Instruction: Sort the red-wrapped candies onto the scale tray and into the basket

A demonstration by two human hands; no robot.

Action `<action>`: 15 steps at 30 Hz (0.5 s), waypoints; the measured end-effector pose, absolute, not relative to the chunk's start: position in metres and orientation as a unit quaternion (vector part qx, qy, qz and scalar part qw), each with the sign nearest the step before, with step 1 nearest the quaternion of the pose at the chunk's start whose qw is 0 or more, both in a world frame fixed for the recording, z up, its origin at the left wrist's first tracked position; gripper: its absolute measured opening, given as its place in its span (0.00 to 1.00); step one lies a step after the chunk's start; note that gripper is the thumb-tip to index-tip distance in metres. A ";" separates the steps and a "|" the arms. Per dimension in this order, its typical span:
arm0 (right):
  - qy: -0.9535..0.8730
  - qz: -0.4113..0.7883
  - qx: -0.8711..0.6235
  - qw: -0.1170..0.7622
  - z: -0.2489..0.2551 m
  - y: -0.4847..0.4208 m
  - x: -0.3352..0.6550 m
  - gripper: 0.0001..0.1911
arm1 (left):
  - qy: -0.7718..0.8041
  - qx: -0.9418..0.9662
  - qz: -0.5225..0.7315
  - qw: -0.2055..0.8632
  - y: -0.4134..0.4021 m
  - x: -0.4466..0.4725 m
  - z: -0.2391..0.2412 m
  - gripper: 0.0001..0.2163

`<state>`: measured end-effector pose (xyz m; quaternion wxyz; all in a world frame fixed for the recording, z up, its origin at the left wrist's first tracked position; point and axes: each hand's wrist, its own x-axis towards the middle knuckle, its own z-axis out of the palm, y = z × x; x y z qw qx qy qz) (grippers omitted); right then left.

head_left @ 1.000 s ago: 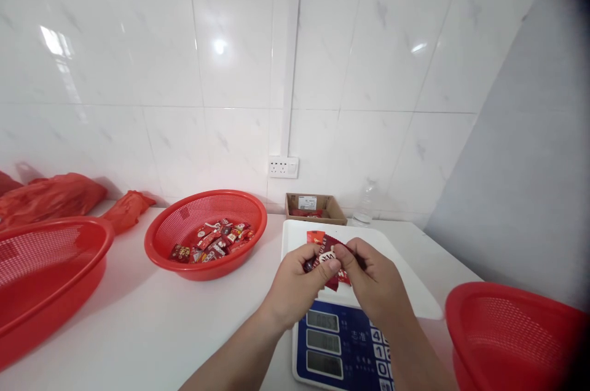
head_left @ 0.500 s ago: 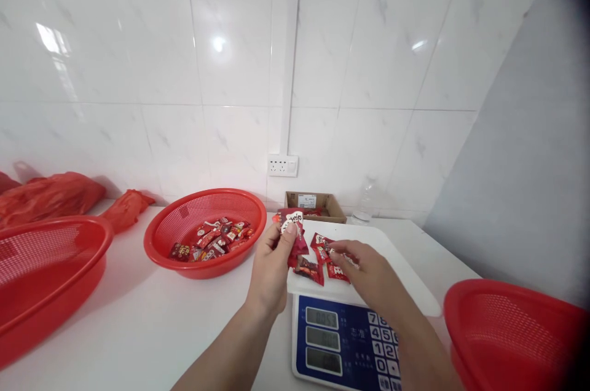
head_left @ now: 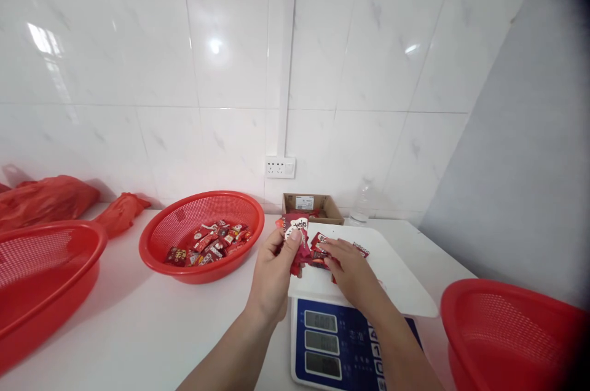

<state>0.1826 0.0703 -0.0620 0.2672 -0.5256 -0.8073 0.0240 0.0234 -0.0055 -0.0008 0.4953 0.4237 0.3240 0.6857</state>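
Observation:
My left hand (head_left: 271,271) is closed around several dark red candy packets (head_left: 300,244), held up over the left edge of the scale's pan. My right hand (head_left: 354,274) reaches over the white pan (head_left: 396,268); its fingers are stretched out and apart, with the tips at a red candy packet (head_left: 318,237) lying there. Another small packet (head_left: 362,249) rests just beyond that hand. Part of the pan's contents is hidden under my right hand. The scale's blue panel (head_left: 350,342), with its displays, sits below, partly covered by my right forearm.
A red basket (head_left: 157,237) with wrapped candies stands left of the scale. Other red baskets (head_left: 55,299) flank the table, one at the right (head_left: 470,329). Behind the pan are a cardboard box (head_left: 334,214) and a clear bottle (head_left: 362,203). Red plastic bags (head_left: 50,200) lie far left.
My right hand has moved left toward the left hand, its fingers now straighter. A packet shows on the pan beyond it. My left hand still holds its packets, and the view has shifted slightly.

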 end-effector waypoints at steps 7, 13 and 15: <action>-0.722 0.053 -0.656 0.214 -0.062 0.073 0.208 0.22 | 0.327 0.434 0.678 0.496 -0.003 0.024 -0.004 0.13; -0.754 0.095 -0.617 0.204 -0.062 0.070 0.195 0.22 | 0.326 0.431 0.676 0.501 -0.005 0.025 -0.003 0.13; -0.762 0.102 -0.611 0.188 -0.060 0.068 0.190 0.21 | 0.322 0.429 0.677 0.503 -0.005 0.026 -0.003 0.13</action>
